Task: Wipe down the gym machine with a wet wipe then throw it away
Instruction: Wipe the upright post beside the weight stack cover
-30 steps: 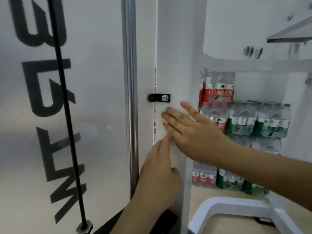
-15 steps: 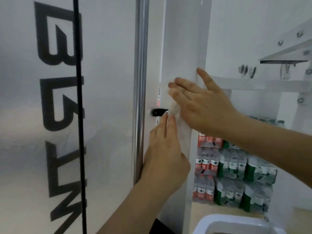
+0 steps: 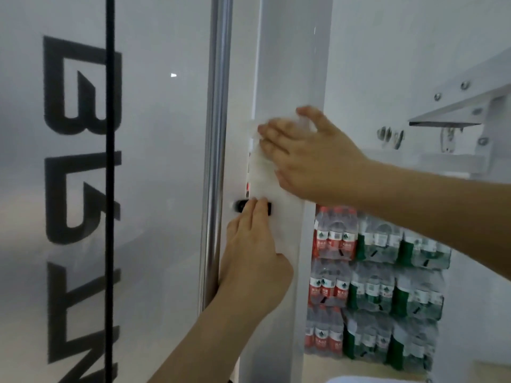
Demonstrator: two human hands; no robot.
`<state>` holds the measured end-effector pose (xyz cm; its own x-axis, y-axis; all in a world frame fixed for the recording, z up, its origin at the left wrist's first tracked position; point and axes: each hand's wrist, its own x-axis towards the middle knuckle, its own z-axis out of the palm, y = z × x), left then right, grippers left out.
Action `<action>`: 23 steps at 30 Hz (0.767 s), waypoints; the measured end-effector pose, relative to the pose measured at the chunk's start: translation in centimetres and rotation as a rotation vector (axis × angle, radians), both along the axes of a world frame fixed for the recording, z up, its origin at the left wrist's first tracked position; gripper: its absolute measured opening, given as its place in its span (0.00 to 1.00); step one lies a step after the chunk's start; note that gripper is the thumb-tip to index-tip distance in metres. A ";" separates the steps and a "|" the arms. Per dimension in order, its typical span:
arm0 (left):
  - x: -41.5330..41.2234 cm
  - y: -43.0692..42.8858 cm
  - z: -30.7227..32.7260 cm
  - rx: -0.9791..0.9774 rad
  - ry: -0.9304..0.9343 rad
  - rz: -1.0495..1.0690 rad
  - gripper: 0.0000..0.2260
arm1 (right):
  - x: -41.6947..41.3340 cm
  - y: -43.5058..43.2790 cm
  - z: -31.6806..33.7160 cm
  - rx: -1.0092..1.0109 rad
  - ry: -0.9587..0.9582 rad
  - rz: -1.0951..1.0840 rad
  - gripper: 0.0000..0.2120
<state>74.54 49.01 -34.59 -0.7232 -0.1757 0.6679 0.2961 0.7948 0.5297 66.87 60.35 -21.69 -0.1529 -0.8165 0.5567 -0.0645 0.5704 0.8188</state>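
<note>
Flat-fingered right hand (image 3: 312,158) and left hand (image 3: 254,250) are pressing the wipe (image 3: 262,175), sliding it past the bracket (image 3: 238,207) toward 12 o'clock. Wiping is progressing.

The right hand (image 3: 312,158) and left hand (image 3: 254,252) press the wet wipe (image 3: 264,176) flat against the machine's upright post (image 3: 293,64).

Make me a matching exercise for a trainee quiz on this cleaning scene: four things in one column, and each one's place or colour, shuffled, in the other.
Column one
1. wet wipe
2. cable
3. water bottle packs
4. left hand

Column two
a. stacked at lower right, beyond the machine
b. black, running vertically on the left
c. white, pressed on the white upright by the right hand
d. fingertips over the black bracket

Pairs: 1-c, 2-b, 3-a, 4-d
</note>
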 end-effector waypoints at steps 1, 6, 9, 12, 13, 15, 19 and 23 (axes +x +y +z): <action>0.0 0.1 0.4 0.014 0.004 -0.014 0.38 | 0.2 0.0 1.0 -0.044 0.005 0.001 0.28; -0.8 0.1 2.3 0.064 0.010 -0.061 0.32 | -0.4 1.1 -3.9 0.057 -0.072 0.114 0.26; -0.3 -0.1 2.5 -0.014 -0.008 -0.047 0.32 | -0.4 2.6 -5.3 0.081 -0.091 0.159 0.24; 0.4 0.1 2.4 -0.192 0.031 -0.031 0.40 | -0.3 3.0 -4.7 -0.097 -0.080 0.239 0.25; 0.5 0.4 2.7 -0.220 0.055 -0.031 0.41 | -0.3 3.0 -4.5 -0.172 -0.084 0.265 0.25; 0.5 1.0 3.4 -0.257 0.094 -0.038 0.41 | -0.3 2.9 -4.2 -0.312 -0.086 0.324 0.24; -0.5 1.8 5.1 -0.252 0.267 -0.087 0.34 | -0.8 2.9 -4.6 -0.656 -0.256 0.681 0.13; -0.2 1.2 6.1 -0.124 0.343 -0.060 0.18 | 0.1 3.6 -5.3 -1.083 -0.968 0.926 0.07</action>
